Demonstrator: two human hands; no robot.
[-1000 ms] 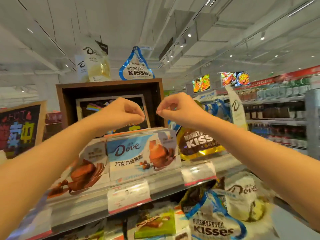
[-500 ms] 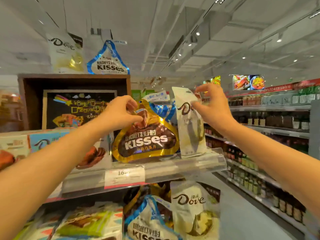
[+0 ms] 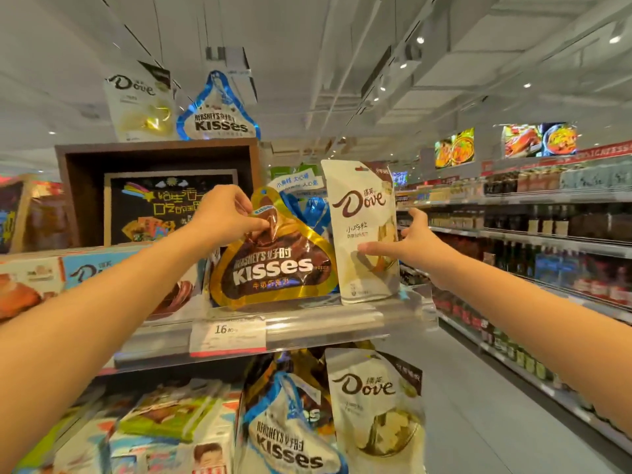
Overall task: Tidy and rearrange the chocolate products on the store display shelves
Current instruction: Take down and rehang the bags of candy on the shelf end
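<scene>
Item one, a gold-edged Hershey's Kisses bag (image 3: 273, 265), is stood on the upper display shelf (image 3: 307, 323) with its printed face turned outward; its narrow top is pinched between the thumb and curled fingers of the left hand (image 3: 224, 217), presumably so that the soft pouch can be kept upright and squared to the shelf edge. Item two, a white Dove pouch (image 3: 364, 230), is stood just beside the first on the same shelf, at its right, also face-out. The right hand (image 3: 413, 244) is held against the pouch's right edge with fingers straight and spread, the thumb laid across the lower front; nothing is clamped, and the contact is judged to be a steadying or nudging one, keeping the tall pouch from tipping. A price tag (image 3: 227, 335) is fixed to the shelf's clear front rail below the Kisses bag. A second Dove pouch (image 3: 372, 405) and a blue-edged Kisses bag (image 3: 284, 436) are kept on the lower tier, and boxed Dove products (image 3: 85, 271) are ranged to the left. Compared with half a second earlier, the pinch on the Kisses bag is unchanged, whereas the right hand, then closed round the Dove pouch's upper part, has been opened and lowered to its side, and the pouch stands on the shelf unsupported from above.
</scene>
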